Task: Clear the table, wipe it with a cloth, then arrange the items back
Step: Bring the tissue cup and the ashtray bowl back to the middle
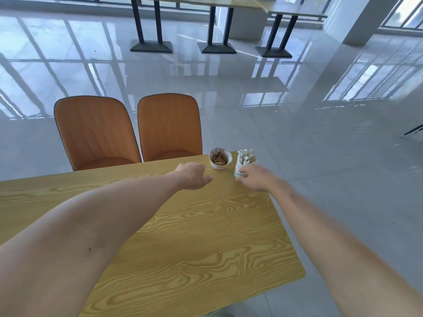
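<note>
1. Two items are seen at the far right corner of the table: a small white cup holding thin brown sticks, and just to its right a holder stuffed with white paper napkins. They stand close together but apart.

2. The left hand is stretched toward the cup, palm down, fingers loosely extended and empty; nothing is grasped, and the cup is not yet touched.

3. The right hand is placed at the base of the holder, fingers curled toward its lower wall. Whether a grip has been closed on it cannot be told, since the contact is hidden by the fingers.

4. The cup is judged light and stiff, probably ceramic or plastic, so it could tip or slide easily on the smooth wood grain. It should be taken around the side wall, below the rim, and kept upright so the loose sticks are not spilled.

5. The holder is judged light and top-heavy, its napkins soft and loose. It is best held low around the body, not by the paper, which would pull free.

6. Both items sit near the table edge, so a careless nudge could send them to the floor.
</note>
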